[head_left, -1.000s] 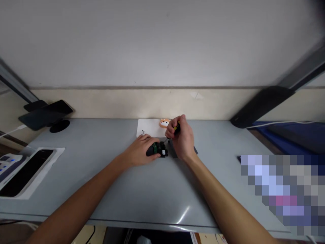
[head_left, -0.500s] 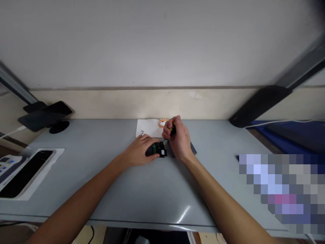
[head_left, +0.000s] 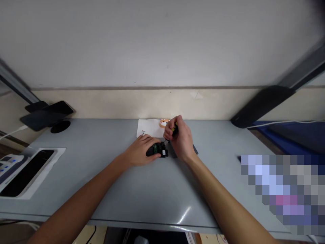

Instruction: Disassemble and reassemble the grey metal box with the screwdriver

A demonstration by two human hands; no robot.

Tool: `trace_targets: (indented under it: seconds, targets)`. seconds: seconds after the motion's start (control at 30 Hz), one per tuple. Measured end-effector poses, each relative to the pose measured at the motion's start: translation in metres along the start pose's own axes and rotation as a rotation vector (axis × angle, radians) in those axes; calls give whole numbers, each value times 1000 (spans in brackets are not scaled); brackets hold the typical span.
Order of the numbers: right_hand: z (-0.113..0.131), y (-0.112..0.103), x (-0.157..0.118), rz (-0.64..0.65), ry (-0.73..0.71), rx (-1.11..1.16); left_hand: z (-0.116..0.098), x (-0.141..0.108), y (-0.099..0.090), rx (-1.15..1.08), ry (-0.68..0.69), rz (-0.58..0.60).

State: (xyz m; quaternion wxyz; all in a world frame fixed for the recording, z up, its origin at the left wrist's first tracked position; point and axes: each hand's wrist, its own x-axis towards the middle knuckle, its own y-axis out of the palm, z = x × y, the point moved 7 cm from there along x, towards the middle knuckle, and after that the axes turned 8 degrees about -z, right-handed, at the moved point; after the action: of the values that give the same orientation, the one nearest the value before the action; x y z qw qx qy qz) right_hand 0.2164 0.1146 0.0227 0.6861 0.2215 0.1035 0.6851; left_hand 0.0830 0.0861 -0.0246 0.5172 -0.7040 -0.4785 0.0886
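Gripped against the desk by my left hand [head_left: 142, 150] is a small black device [head_left: 164, 152] with an exposed green circuit board and a white label. Its rounded end sits between thumb and fingers. My right hand [head_left: 179, 139] is closed around a screwdriver [head_left: 175, 129] with a black and yellow handle; the thin shaft slants down to the device's open part. Whether the tip touches a screw is too small to tell. Under my right wrist lies a dark flat piece [head_left: 195, 149], partly hidden. Several tiny dark bits, like screws [head_left: 143, 132], rest on white paper [head_left: 149, 125] behind.
An orange and white animal-face item [head_left: 164, 123] lies on the paper. At left stand a phone on a stand [head_left: 48, 115] and a dark-screened device [head_left: 27, 173] on paper. A black cylinder [head_left: 261, 106] leans at back right of the grey desk [head_left: 142, 196]; a blurred patch covers the right side.
The screwdriver shaft now reaches a little further over the device's open part. My left hand keeps the same hold, and the whole view has shifted slightly.
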Motion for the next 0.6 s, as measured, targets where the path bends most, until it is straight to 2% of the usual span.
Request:
trace_targets:
  seconds: [0.6]
  targets:
    - [4,-1,0,-15,-17,-15,1,0,1,7,16,1]
